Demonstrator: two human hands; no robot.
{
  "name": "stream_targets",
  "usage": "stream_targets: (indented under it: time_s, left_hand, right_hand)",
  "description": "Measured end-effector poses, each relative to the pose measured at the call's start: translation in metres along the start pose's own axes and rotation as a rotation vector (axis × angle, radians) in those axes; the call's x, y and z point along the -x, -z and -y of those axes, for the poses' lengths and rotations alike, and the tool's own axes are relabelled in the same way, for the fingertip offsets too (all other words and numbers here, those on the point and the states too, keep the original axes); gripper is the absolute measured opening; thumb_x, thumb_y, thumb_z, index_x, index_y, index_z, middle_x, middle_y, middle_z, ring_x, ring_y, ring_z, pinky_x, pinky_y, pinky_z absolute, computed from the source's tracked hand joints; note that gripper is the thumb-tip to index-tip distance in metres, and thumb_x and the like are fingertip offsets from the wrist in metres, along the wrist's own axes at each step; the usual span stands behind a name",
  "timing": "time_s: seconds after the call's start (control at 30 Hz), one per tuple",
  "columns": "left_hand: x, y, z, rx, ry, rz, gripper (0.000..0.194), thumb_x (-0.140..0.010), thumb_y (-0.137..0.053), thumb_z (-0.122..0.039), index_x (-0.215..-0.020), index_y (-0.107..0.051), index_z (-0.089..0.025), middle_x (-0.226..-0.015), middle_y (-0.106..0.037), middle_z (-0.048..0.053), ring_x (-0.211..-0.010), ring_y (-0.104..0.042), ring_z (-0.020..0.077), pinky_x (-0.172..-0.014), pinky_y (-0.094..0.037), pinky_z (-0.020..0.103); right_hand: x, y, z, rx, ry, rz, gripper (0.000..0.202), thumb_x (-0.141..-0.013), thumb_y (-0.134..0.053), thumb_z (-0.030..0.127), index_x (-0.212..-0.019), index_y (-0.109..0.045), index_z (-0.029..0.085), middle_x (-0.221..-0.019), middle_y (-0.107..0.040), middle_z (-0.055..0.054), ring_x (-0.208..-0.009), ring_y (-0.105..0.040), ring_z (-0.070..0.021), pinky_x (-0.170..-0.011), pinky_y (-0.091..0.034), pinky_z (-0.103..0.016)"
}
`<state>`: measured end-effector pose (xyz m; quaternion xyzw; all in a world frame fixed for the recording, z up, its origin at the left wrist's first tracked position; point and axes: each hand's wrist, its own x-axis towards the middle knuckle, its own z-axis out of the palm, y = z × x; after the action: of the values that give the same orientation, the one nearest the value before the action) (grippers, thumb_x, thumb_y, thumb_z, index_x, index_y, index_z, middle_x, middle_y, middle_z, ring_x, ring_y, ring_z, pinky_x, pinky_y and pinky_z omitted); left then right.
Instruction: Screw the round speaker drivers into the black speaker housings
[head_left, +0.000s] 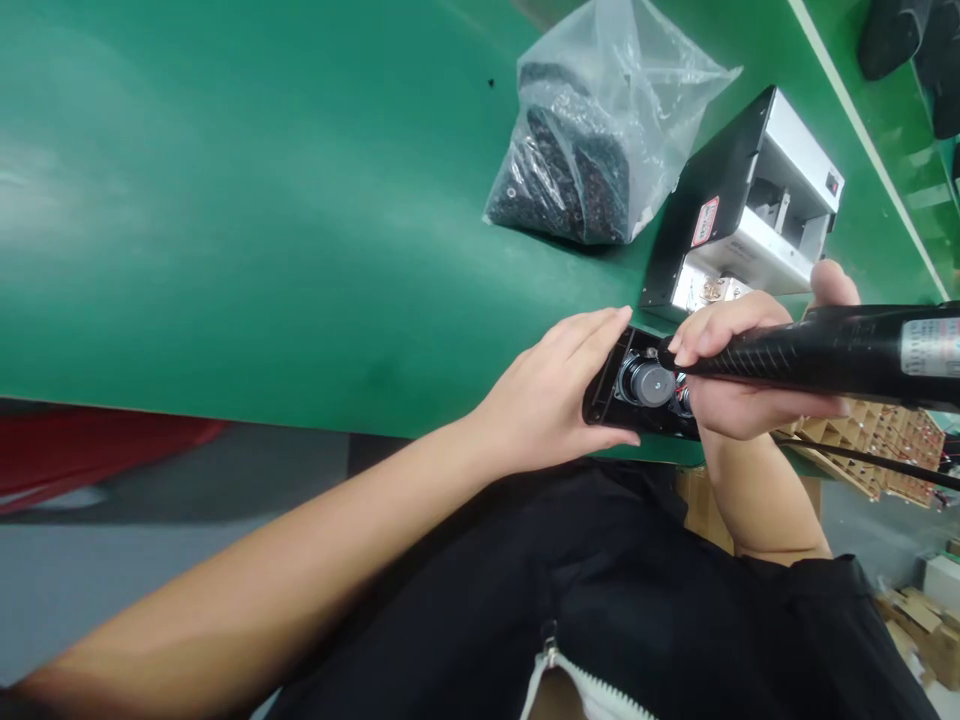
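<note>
A black housing (pixel 606 392) with a round grey speaker-like part (pixel 651 384) inside lies near the front edge of the green table. My left hand (pixel 544 395) grips the housing's left end, thumb along the near side and fingers along the far side. In my right hand (pixel 750 365) is a black power screwdriver (pixel 847 345), fingers wrapped round its body. The tool's tip end is over the housing, right beside the round part. My right hand hides the housing's right part, where some red wires show.
Behind the housing, a clear plastic bag (pixel 577 160) of small dark screws rests on the green table (pixel 262 220). A black and silver machine (pixel 697 220) stands beyond my right hand. Wooden racks (pixel 877 440) are at the right, with a cable (pixel 870 455) passing over them.
</note>
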<state>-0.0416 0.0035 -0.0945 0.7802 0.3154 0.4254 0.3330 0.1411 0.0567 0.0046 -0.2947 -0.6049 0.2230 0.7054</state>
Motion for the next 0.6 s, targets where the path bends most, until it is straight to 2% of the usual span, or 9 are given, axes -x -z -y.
stream_targets:
  time_s: [0.1, 0.23, 0.37, 0.47, 0.6]
  left_hand:
    - [0.000, 0.000, 0.000, 0.000, 0.006, -0.002, 0.135, -0.102, -0.089, -0.086, -0.201, -0.019, -0.025, -0.185, -0.061, 0.029, -0.169, -0.065, 0.0517, -0.136, -0.063, 0.069]
    - [0.000, 0.000, 0.000, 0.009, 0.013, 0.012, 0.136, -0.102, -0.090, -0.084, -0.201, -0.019, -0.025, -0.185, -0.061, 0.029, -0.170, -0.064, 0.0519, -0.137, -0.062, 0.070]
    - [0.001, 0.000, 0.001, 0.020, 0.023, 0.013, 0.136, -0.101, -0.091, -0.086, -0.200, -0.022, -0.024, -0.186, -0.060, 0.029, -0.170, -0.063, 0.0521, -0.138, -0.061, 0.070]
    - [0.001, -0.001, 0.002, 0.017, 0.055, 0.028, 0.134, -0.101, -0.086, -0.091, -0.199, -0.025, -0.023, -0.187, -0.059, 0.029, -0.171, -0.062, 0.0518, -0.138, -0.060, 0.070]
    - [0.001, -0.003, 0.004, 0.029, 0.069, 0.036, 0.136, -0.100, -0.087, -0.092, -0.200, -0.025, -0.023, -0.188, -0.058, 0.029, -0.172, -0.061, 0.0523, -0.138, -0.060, 0.071]
  right_hand:
    - [0.000, 0.005, -0.002, 0.051, 0.035, 0.001, 0.077, -0.110, -0.047, 0.097, -0.157, -0.072, 0.040, -0.066, -0.060, 0.011, -0.031, -0.040, -0.0117, -0.033, -0.042, -0.024]
    - [0.002, 0.003, -0.001, 0.060, 0.042, 0.029, 0.081, -0.110, -0.041, 0.098, -0.159, -0.071, 0.040, -0.066, -0.061, 0.010, -0.031, -0.042, -0.0130, -0.033, -0.043, -0.026]
    - [0.004, 0.006, 0.004, 0.111, -0.013, 0.031, 0.077, -0.110, -0.044, 0.098, -0.153, -0.070, 0.040, -0.067, -0.063, 0.010, -0.035, -0.049, -0.0137, -0.037, -0.047, -0.026]
    - [0.005, 0.015, -0.001, 0.076, -0.001, 0.108, 0.076, -0.107, -0.044, 0.100, -0.145, -0.065, 0.038, -0.068, -0.060, 0.011, -0.034, -0.046, -0.0138, -0.037, -0.047, -0.029]
    - [0.010, 0.021, -0.014, 0.003, 0.055, 0.168, 0.079, -0.102, -0.055, 0.102, -0.154, -0.059, 0.042, -0.072, -0.060, 0.012, -0.035, -0.046, -0.0132, -0.037, -0.046, -0.028]
